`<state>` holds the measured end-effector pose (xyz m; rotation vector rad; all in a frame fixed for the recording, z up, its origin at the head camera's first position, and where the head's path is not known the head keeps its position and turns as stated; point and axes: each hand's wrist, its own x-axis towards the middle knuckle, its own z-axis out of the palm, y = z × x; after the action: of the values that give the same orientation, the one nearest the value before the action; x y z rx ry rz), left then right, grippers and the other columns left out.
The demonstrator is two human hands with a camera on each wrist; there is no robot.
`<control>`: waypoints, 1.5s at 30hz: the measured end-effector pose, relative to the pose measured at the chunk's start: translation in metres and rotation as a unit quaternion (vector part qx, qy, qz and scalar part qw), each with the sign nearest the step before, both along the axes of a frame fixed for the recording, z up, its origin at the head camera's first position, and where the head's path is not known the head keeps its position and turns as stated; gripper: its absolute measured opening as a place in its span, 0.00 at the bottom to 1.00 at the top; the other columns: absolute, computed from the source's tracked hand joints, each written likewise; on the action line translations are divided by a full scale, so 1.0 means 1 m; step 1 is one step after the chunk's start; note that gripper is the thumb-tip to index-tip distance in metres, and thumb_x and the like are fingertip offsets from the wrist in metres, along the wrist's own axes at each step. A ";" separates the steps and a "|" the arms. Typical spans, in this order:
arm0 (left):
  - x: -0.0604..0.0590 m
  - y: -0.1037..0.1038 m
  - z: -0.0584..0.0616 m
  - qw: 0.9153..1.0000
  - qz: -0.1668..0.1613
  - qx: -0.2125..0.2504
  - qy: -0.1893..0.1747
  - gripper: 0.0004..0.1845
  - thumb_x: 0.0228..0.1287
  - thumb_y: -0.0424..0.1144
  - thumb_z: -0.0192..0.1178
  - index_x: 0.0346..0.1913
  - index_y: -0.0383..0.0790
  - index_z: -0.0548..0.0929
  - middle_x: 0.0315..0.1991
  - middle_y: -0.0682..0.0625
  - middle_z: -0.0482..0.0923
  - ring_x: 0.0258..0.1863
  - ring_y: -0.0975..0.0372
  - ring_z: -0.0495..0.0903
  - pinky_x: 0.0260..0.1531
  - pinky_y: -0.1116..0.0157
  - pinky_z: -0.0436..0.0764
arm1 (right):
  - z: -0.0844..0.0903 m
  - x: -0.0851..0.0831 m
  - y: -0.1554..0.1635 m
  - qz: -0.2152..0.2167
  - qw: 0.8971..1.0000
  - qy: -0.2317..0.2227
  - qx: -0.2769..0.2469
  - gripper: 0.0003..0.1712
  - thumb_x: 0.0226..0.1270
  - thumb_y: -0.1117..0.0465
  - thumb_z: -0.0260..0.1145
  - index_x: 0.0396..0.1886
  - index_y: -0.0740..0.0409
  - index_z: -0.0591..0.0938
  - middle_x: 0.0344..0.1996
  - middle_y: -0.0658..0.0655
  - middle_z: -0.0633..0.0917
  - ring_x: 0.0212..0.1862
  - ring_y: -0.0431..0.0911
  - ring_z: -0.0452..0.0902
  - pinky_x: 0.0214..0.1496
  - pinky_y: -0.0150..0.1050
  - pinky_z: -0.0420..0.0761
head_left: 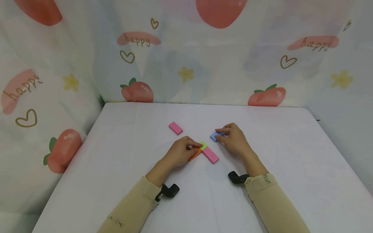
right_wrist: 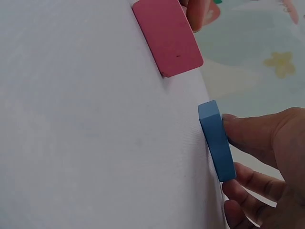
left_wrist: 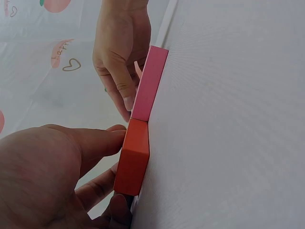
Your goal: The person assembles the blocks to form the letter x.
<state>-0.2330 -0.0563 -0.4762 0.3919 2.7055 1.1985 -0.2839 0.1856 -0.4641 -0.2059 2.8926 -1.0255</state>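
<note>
Left hand (head_left: 181,152) pinches orange block (head_left: 194,154), steadying it against pink block (head_left: 210,155); right hand (head_left: 233,139), at 2 o'clock, fingers curled round blue block (head_left: 215,136), likely lifting.

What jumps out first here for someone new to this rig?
Two hands at the middle of the white table: the left hand pinches an orange block that meets a pink block and a green block, while the right hand grips a blue block just beyond. A second pink block lies alone farther back-left, against a loud strawberry-print backdrop.
</note>
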 end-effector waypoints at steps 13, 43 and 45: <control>-0.001 0.001 0.000 1.000 -0.001 -0.003 0.002 0.10 0.66 0.46 0.62 0.47 0.64 0.87 0.40 0.65 0.76 0.33 0.66 0.73 0.31 0.69 0.73 | 0.001 0.001 -0.002 0.002 1.000 -0.005 0.010 0.20 0.63 0.51 0.68 0.55 0.50 0.84 0.54 0.57 0.72 0.51 0.52 0.68 0.52 0.47 0.71; -0.003 0.000 -0.002 1.000 -0.005 -0.003 0.000 0.11 0.66 0.47 0.62 0.48 0.65 0.86 0.41 0.65 0.76 0.32 0.66 0.73 0.29 0.68 0.73 | 0.000 0.004 -0.009 0.015 1.000 -0.008 -0.004 0.20 0.61 0.51 0.70 0.53 0.49 0.85 0.53 0.57 0.73 0.49 0.50 0.69 0.46 0.41 0.69; -0.003 0.000 -0.002 1.000 -0.005 -0.001 0.001 0.11 0.66 0.46 0.62 0.48 0.65 0.86 0.41 0.65 0.76 0.32 0.66 0.73 0.29 0.68 0.73 | 0.001 0.004 -0.010 0.015 1.000 -0.005 -0.003 0.20 0.61 0.51 0.70 0.53 0.49 0.85 0.53 0.57 0.73 0.49 0.50 0.69 0.45 0.41 0.69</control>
<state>-0.2355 -0.0562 -0.4781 0.4067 2.7034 1.1937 -0.2796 0.1753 -0.4635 -0.2435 2.8677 -1.0277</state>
